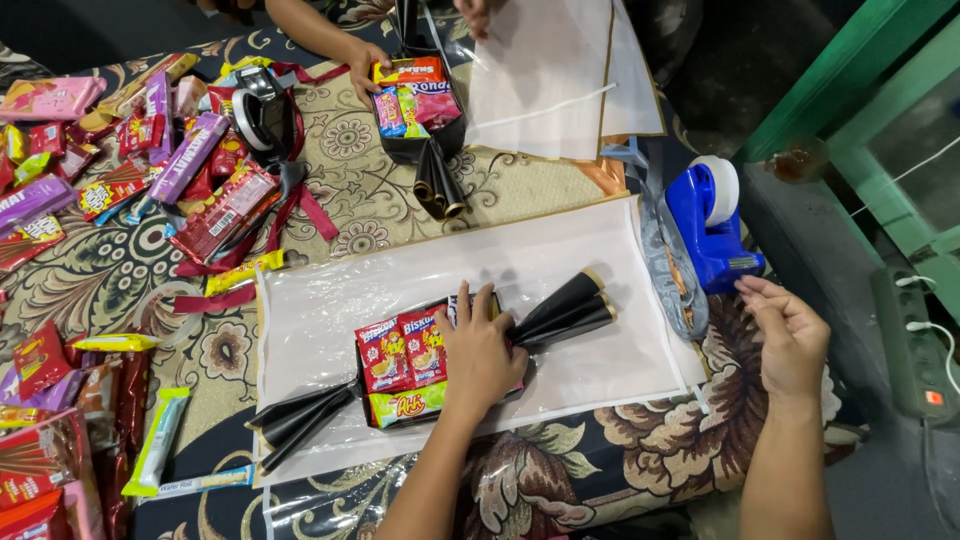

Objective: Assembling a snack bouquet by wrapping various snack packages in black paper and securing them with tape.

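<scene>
Left hand (482, 355) pressed flat, fingers spread, on snack packets (405, 360) filling a black tray (362, 385) on a clear plastic sheet (560, 262), right hand (792, 335) open, fingertips at the blue tape dispenser (708, 222), second tray (415, 148) of snacks beyond under another person's hand (364, 68).

Glossy foil snack packets (405, 352) lie on smooth clear plastic sheet (600, 250) beside a shiny blue plastic tape dispenser (705, 225).

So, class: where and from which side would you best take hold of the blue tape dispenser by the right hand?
Probably the blue tape dispenser by its narrow blue body below the roll, pinched across its sides from the right, where the right hand hovers open. The white tape roll sits on top, and the cutter end points towards that hand, so avoid those.
</scene>
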